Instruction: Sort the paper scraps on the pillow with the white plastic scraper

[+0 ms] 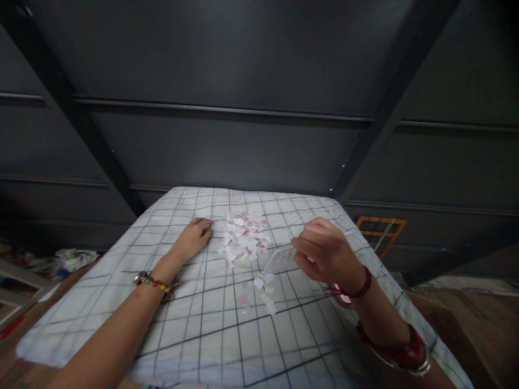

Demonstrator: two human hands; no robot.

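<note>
My left hand (195, 237) rests on the checked cloth left of a heap of torn paper scraps (243, 235), white with pink marks. Its fingers are loosely bent, thumb and forefinger slightly apart; nothing shows clearly in them. Raised over the right side of the cloth, my right hand (322, 248) is closed on a thin white pronged tool (279, 256), blurred, like a fork or comb. Its prongs point left toward the heap, and a white end shows behind the hand. A few loose paper scraps (265, 292) are just below the prongs; I cannot tell whether they touch it.
A white cloth with dark grid lines (203, 335) covers the table. Behind it rises a dark panelled wall (235, 146). A pink round object (344, 296) is partly hidden by my right wrist. A wooden frame (381, 232) stands beyond the right edge; a shelf (24, 292) is at left.
</note>
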